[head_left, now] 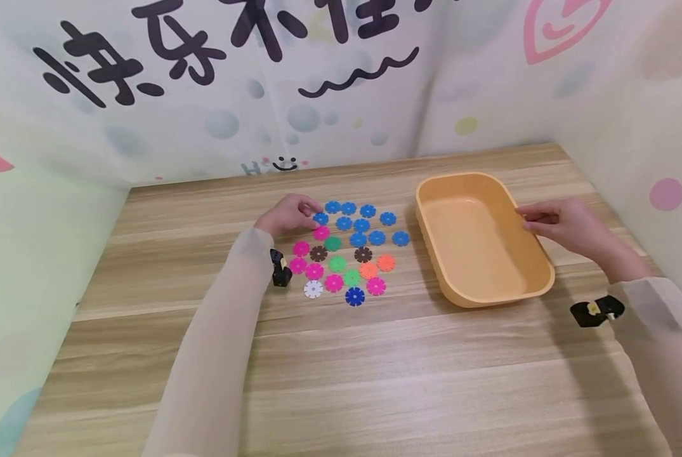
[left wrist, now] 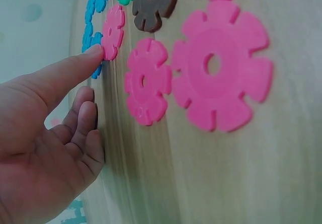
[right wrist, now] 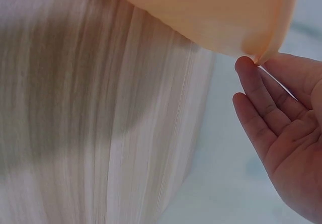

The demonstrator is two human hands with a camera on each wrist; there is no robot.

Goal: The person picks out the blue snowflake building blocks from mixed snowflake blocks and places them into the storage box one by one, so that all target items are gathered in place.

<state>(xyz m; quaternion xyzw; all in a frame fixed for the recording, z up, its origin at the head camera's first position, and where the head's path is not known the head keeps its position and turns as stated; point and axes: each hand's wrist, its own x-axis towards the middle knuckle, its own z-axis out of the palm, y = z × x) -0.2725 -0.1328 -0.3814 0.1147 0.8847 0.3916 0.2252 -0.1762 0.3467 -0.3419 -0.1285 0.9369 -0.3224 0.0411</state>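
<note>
- Towards the far edge of the table (head_left: 409, 387), left of its middle, lay twenty-five flat, notched discs, counted in the head view.
- Ten were blue discs (head_left: 373, 237), lying nearest the far edge.
- Six were pink discs (head_left: 314, 267); three were green discs (head_left: 337, 260), one darker; two were brown discs (head_left: 318, 250); two were orange discs (head_left: 386, 259).
- One white disc (head_left: 313, 285) and one dark blue disc (head_left: 354, 292) lay on the side away from the far edge.
- One orange tub (head_left: 478, 247) stood right of the discs, towards the table's right edge.
- The left hand (head_left: 289, 214) reached in from the left, low, thumb and forefinger at the leftmost blue disc, thumb tip by a pink one, other fingers bent; I could not tell whether it gripped the disc.
- The right hand (head_left: 571, 225) pinched the tub's right rim, thumb opposite the fingertips, forearm slanting in from the right.
</note>
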